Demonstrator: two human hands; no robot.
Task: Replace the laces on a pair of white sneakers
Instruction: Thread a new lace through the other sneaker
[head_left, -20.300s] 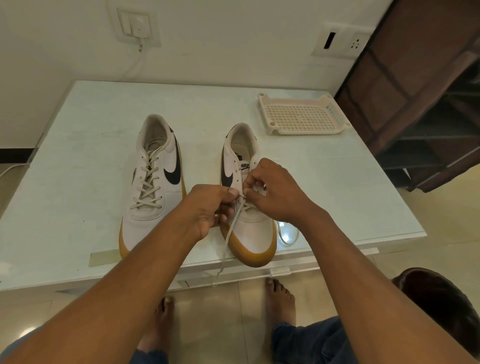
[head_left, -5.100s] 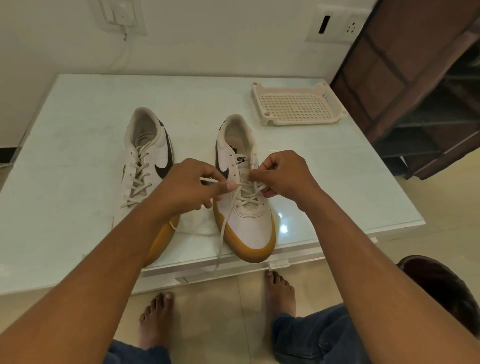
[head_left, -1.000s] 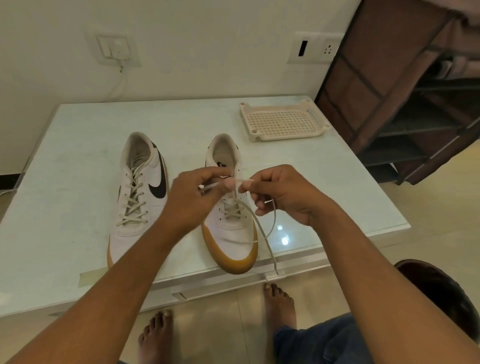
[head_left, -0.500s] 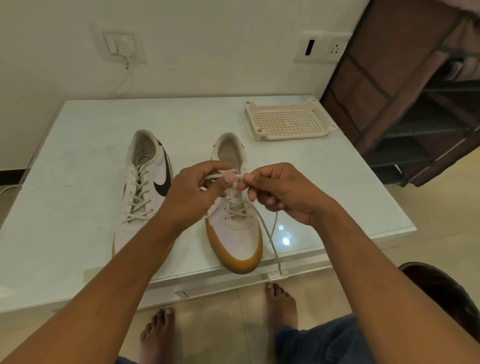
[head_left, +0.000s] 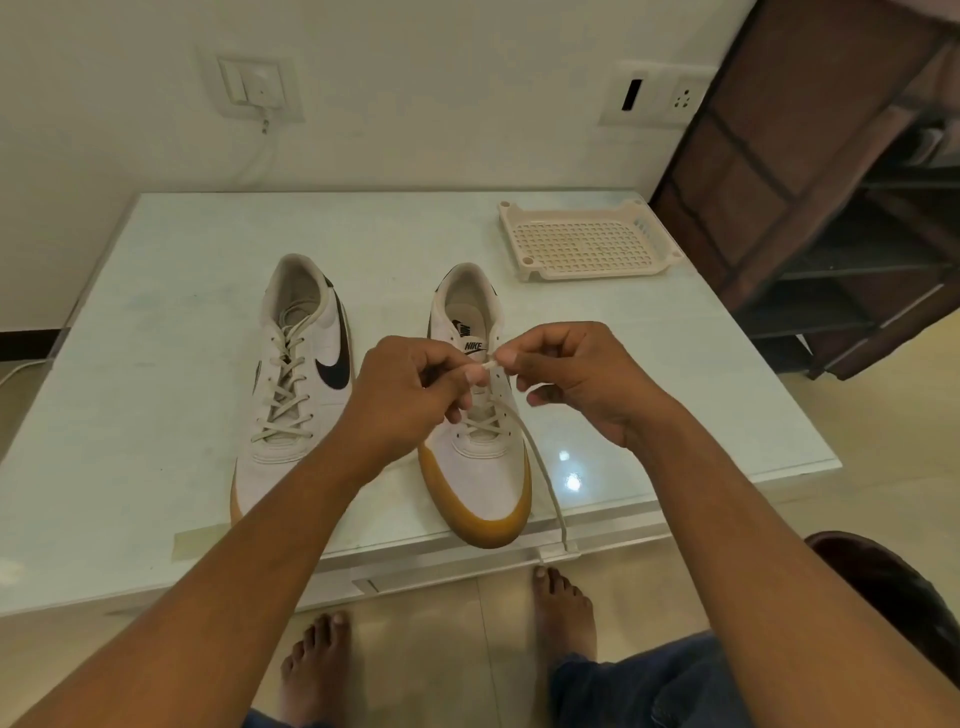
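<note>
Your left hand (head_left: 410, 396) and right hand (head_left: 583, 382) both pinch the lace (head_left: 540, 467) over the right sneaker (head_left: 478, 475). Its loose end trails off the near edge of the table (head_left: 156, 322). The left sneaker (head_left: 298, 374) is laced.

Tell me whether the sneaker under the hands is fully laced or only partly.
Partly laced: the lace crosses only the lower eyelets of the sneaker; one end trails to the table edge.

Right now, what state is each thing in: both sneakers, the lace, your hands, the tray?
Laced sneaker: fully laced, upright.
Other sneaker: upright, laced through lower eyelets only.
Lace: one end pinched, the other trailing over the front edge of the table.
Left hand: pinches the lace.
Right hand: pinches the lace.
Tray: right way up, far right corner.
</note>
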